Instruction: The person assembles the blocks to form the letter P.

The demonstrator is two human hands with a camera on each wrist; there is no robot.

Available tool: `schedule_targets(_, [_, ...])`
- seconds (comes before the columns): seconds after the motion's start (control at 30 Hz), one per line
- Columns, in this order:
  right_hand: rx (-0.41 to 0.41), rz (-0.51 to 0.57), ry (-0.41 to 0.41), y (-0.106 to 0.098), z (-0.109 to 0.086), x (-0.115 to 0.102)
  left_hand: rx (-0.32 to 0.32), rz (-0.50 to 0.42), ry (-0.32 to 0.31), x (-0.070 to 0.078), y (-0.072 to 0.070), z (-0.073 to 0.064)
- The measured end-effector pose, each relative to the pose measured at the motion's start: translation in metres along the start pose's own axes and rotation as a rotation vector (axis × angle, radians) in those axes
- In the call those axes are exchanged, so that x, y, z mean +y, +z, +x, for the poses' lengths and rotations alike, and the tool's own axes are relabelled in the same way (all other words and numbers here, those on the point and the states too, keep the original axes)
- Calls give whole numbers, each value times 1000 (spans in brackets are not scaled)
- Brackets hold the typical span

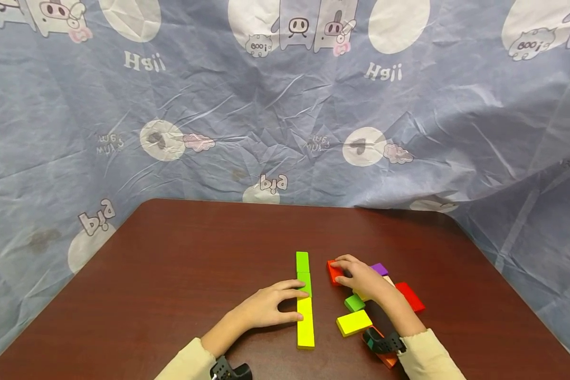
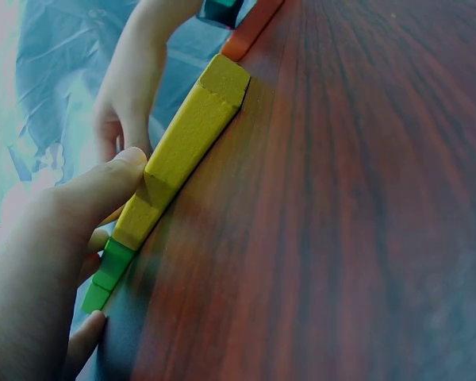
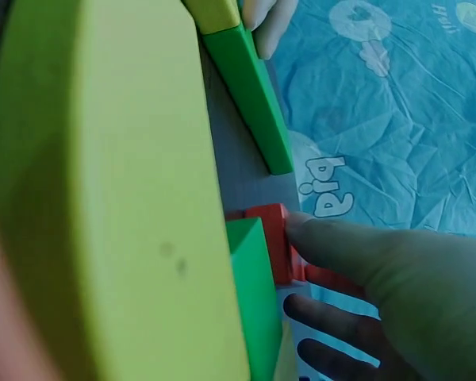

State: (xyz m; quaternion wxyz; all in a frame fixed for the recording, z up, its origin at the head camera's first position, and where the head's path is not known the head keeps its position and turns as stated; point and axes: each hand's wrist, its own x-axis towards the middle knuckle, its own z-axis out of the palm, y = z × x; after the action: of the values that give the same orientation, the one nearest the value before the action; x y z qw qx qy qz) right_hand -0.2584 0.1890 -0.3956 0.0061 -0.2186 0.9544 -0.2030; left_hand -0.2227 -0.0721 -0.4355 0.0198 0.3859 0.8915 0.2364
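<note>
A straight row of blocks, green blocks point(image 1: 302, 262) at the far end and yellow blocks point(image 1: 306, 333) at the near end, lies on the table. My left hand point(image 1: 268, 307) rests against it from the left. In the left wrist view its thumb point(image 2: 127, 163) touches a yellow block, while other fingers reach the green part. To the right of the row, my right hand point(image 1: 367, 279) pinches a red block point(image 1: 333, 273) between thumb and fingers. The right wrist view shows the thumb on that block's edge, with part of the block hidden.
Around the right forearm lie loose blocks: a green block point(image 1: 354, 303), a yellow block point(image 1: 354, 322), an orange block point(image 1: 387, 359), another red block point(image 1: 410, 296) and a purple block point(image 1: 379, 269). A patterned grey-blue cloth point(image 1: 247, 105) hangs behind the dark brown table point(image 1: 195, 248).
</note>
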Motion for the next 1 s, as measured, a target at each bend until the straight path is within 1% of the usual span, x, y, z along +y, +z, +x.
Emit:
schedule_targets(0.23, [15,-27,28,3,21,2,-6,-13,-7,2,2,1])
schedule_targets(0.33, [46,-6,40,6,32,4,-4,-12,-9,2,2,1])
schedule_targets(0.47, [91,50,51,10,46,6,-8,-8,-20,1,0,1])
schedule_targets(0.63, [141,106,70,15,60,4,-13,-5,-23,2,-2,1])
schedule_targets(0.73, [163,110,73,18,67,2,-12,-5,-21,2,-3,1])
schedule_targets(0.9, [193,108,107,25,77,-2,-3,2,-19,1,-2,1])
schedule_targets(1.0, [195,100,109,28,83,-6,-1,-1,-22,1,0,0])
